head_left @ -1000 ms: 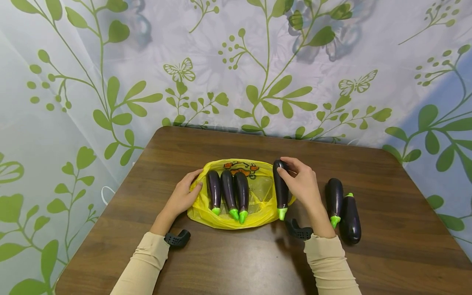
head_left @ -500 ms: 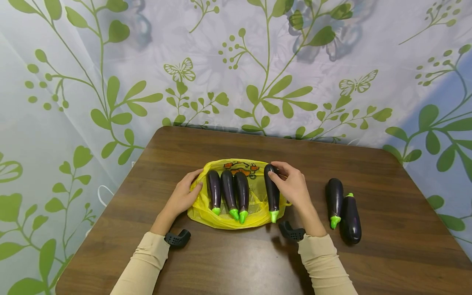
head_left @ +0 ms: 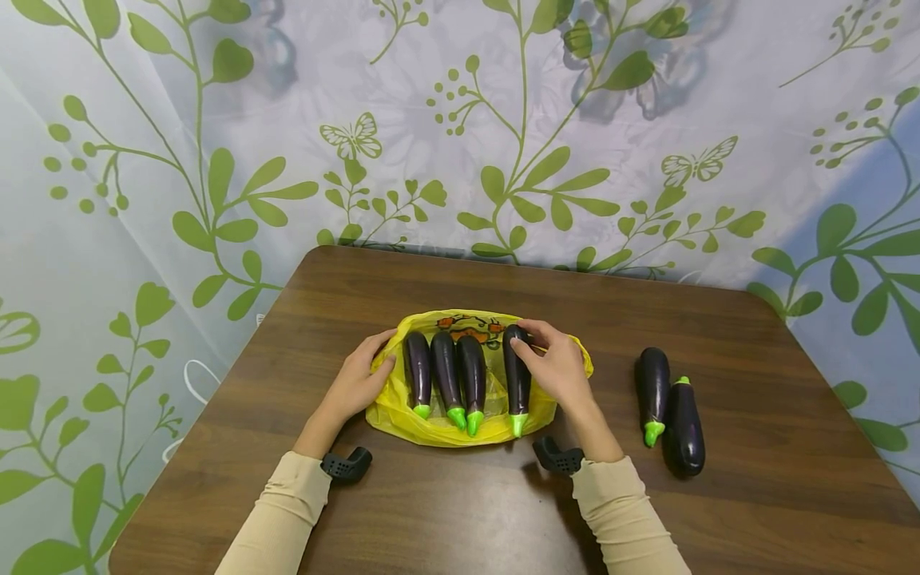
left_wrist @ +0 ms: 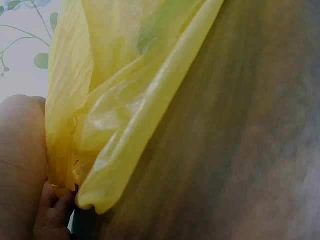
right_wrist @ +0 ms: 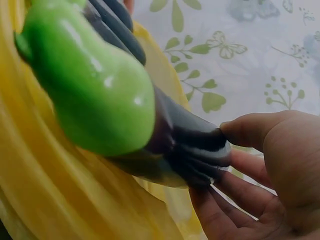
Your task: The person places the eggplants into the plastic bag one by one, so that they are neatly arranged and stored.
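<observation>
Grip: right hand [head_left: 557,363] on eggplant [head_left: 518,379], at the right side of the mouth of the yellow bag [head_left: 413,426].
It pinches the rounded end, with the green stem [head_left: 518,425] toward the wearer; contact with the bag's bottom cannot be told. Glossy skin suggests slipperiness; body judged firm, fairly light, best held round the thick end. Left hand [head_left: 359,375] holds the bag's left rim. Three eggplants [head_left: 446,375] lie inside; two others [head_left: 652,387] rest on the desk [head_left: 345,295].
</observation>
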The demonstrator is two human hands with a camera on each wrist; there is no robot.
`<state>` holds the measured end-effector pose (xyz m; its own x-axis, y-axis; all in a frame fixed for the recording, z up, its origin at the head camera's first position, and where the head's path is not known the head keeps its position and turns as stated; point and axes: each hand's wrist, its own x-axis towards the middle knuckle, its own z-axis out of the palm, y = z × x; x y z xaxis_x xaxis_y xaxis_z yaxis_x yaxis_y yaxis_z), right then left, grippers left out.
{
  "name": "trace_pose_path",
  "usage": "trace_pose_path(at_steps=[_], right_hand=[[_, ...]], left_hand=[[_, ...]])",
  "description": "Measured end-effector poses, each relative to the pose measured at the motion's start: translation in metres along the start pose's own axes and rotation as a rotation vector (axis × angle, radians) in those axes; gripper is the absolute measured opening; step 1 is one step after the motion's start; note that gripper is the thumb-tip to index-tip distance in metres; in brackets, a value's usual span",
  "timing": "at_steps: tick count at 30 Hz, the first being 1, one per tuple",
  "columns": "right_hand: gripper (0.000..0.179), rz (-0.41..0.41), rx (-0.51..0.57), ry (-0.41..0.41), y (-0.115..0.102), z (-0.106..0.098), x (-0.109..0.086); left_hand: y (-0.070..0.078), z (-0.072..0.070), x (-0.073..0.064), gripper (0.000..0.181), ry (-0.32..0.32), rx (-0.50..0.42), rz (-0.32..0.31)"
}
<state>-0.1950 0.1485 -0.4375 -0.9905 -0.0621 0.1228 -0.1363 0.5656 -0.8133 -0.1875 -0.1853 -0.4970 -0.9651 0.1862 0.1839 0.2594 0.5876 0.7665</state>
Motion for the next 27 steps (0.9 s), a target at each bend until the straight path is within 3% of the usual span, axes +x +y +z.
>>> trace_pose_path(at_steps=[18, 27], right_hand=[[0.043, -0.034, 0.027, -0.011, 0.006, 0.029, -0.001], [0.042, -0.050, -0.022, -0.012, 0.010, 0.037, -0.002]], left_hand=[[0.000, 0.001, -0.001, 0.050, 0.004, -0.001, -0.002], [-0.004, 0.002, 0.000, 0.050, 0.010, -0.002, 0.003]])
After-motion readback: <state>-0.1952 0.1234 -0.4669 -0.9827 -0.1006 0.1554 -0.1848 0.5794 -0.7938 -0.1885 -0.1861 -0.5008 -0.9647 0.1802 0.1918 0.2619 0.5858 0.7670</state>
